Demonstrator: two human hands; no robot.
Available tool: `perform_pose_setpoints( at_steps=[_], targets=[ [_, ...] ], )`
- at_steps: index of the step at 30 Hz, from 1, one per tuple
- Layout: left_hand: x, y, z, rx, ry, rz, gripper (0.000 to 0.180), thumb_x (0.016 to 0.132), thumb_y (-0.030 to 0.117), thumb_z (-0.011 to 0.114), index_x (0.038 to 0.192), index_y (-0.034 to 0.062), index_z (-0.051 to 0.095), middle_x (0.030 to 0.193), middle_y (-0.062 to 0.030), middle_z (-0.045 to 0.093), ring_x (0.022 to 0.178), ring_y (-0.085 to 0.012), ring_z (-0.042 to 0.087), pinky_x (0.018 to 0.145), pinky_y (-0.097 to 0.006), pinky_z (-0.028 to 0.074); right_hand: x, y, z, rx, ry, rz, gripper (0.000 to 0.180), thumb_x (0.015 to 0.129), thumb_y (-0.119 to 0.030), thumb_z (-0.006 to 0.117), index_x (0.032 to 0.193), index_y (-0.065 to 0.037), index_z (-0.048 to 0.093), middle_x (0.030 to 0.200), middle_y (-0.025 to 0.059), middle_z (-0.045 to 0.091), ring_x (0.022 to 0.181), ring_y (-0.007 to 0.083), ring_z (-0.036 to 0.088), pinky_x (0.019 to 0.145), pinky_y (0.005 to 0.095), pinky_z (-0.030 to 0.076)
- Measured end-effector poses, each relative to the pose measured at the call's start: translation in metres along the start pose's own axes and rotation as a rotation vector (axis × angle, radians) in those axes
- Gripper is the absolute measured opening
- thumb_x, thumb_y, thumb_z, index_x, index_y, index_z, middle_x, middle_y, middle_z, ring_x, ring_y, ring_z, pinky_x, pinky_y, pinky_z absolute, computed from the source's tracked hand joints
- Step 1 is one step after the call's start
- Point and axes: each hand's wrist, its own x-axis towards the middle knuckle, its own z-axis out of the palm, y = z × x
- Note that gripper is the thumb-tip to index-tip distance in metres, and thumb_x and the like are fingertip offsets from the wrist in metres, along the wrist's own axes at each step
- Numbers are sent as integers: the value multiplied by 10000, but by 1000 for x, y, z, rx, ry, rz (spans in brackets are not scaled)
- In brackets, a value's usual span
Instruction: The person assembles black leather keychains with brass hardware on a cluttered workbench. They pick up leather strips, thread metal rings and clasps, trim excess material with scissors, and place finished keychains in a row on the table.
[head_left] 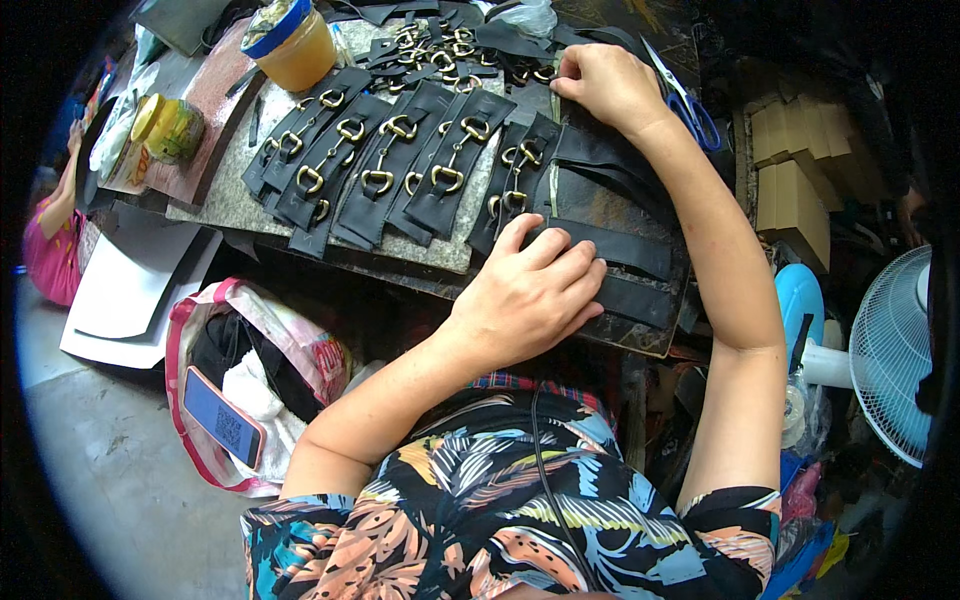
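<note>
Straps, black, lie across the right part of the worktop, the lowest beside its front edge; dark surface shows in the gap between the upper and lower ones; the left hand rests palm down over their left ends, fingers bent and slightly spread, and whether it grips anything I cannot tell; the right hand, nearer the far side, has its fingertips drawn together at the top of a thin pale strip, the hold itself unclear; scissors lie just beyond that wrist, limiting room rightward; leftward, buckled straps crowd a grey slab.
</note>
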Motion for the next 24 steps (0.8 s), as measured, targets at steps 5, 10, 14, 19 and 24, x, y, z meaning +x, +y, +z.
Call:
perform_pose_setpoints(
  at_steps=[5,10,14,19,24],
  targets=[
    [-1,0,0,-15,1,-30,422,811,326,799,1165,120,696,1188,-45,659,1057,-228,610,1036,-485,446,24,29,-13,749,-11,46,202,809,-173,785,952,-43,727,765,0,683,690,120,632,638,296,517],
    [-1,-1,0,-41,16,-10,424,815,308,781,1143,58,678,1154,-66,620,1060,-255,560,1040,-497,443,23,33,-51,1189,155,43,87,847,-16,716,847,-28,630,786,92,709,638,131,627,629,258,526],
    [0,-1,-1,-46,18,-8,427,811,307,783,1140,56,677,1148,-66,618,1057,-252,557,1035,-496,445,23,28,-60,1217,214,81,44,912,-5,636,928,-30,603,763,69,665,628,154,637,594,273,530],
    [1,0,-1,-50,19,-11,433,804,309,787,1136,53,680,1147,-68,619,1054,-253,555,1032,-493,447,17,20,-44,1054,-59,110,126,941,-47,585,1059,-15,618,753,51,625,664,170,662,620,299,534],
    [0,-1,-1,-40,-4,-28,424,810,321,790,1156,98,689,1177,-56,644,1063,-245,586,1034,-485,450,8,-8,-10,223,-111,-388,185,945,-250,712,1101,-155,743,927,93,759,837,262,729,779,382,549]
  ],
)
